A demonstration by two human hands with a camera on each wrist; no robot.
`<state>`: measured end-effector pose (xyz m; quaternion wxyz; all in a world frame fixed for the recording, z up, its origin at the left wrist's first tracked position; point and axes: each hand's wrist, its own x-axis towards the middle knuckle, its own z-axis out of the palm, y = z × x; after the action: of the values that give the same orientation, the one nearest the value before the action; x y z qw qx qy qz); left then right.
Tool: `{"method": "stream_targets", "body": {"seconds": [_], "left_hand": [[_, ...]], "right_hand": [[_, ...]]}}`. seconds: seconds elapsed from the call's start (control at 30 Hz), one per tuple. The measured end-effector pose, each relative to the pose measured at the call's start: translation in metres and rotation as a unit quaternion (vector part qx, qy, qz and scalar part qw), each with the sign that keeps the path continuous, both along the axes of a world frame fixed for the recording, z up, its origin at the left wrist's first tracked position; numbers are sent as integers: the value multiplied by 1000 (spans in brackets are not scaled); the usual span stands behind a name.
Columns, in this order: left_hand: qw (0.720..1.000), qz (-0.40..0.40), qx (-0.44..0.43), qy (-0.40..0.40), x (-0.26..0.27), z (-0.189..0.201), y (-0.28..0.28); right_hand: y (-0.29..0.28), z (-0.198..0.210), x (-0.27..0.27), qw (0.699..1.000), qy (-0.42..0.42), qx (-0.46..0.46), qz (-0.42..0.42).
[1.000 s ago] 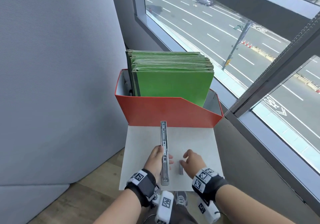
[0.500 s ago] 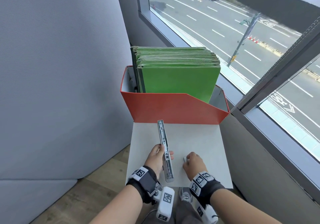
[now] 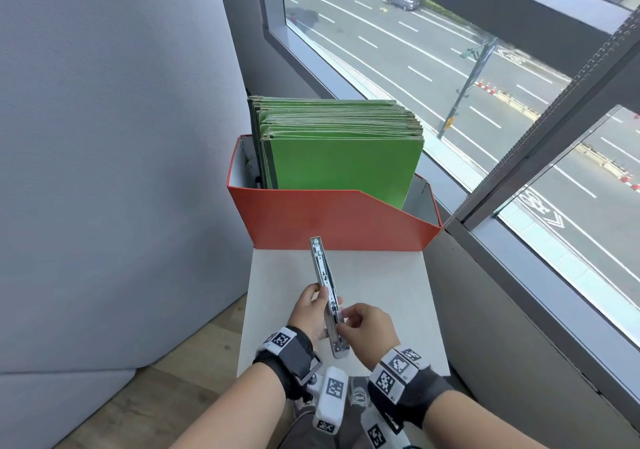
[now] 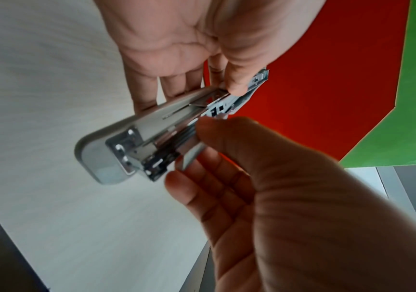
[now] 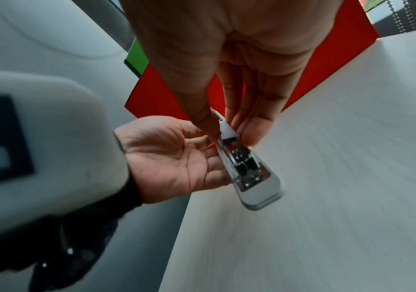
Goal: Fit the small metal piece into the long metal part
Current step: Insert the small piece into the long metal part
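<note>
The right hand (image 3: pixel 367 327) has lifted the small metal piece (image 4: pixel 192 153) off the counter (image 3: pixel 381 275) to the long metal part (image 3: pixel 327 296), clamped in the left hand (image 3: pixel 310 310) at near centre. Right fingers (image 5: pixel 254 130) pinch the piece against the channel; misaligned, it could jam or slip.

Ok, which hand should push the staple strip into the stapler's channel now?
The right hand: it already pinches the staple strip beside the open stapler, near its rear end. The left hand grips the stapler's body and is better kept steadying it.
</note>
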<state>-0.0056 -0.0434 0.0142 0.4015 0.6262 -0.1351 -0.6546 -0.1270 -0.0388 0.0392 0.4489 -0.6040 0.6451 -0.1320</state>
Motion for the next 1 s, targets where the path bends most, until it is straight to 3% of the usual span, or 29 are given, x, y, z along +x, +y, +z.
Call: {"method": "stream_targets", "body": {"seconds": [0.63,1.0], "left_hand": [[999,36,-13,-10,-7,0,-6],[999,39,-4,-3,-5,-1,-8]], "right_hand": [[0,-4,1,992,94,-53,63],[1,-7,4,993,89,-52,56]]}}
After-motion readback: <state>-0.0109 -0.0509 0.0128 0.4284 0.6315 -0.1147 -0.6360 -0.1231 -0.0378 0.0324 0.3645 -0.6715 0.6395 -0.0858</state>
